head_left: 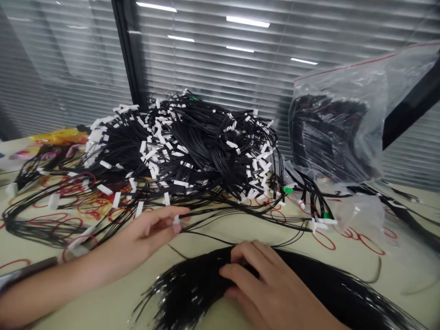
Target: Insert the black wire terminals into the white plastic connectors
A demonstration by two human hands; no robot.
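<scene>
A big heap of black cables with white tags (192, 146) lies on the pale table (113, 298). My left hand (151, 229) reaches toward the heap's near edge, fingers pinched on a thin black cable with a white tag (176, 219). My right hand (264, 284) lies lower down, fingers curled over a glossy bundle of black cable ties (192, 288) that stretches across the table in front of me.
A clear plastic bag with more black cables (337, 133) stands at the right. Red rubber bands (85, 201) are scattered over the table. A yellow wrapper (58, 136) lies at the far left. Closed window blinds (240, 55) run behind the table.
</scene>
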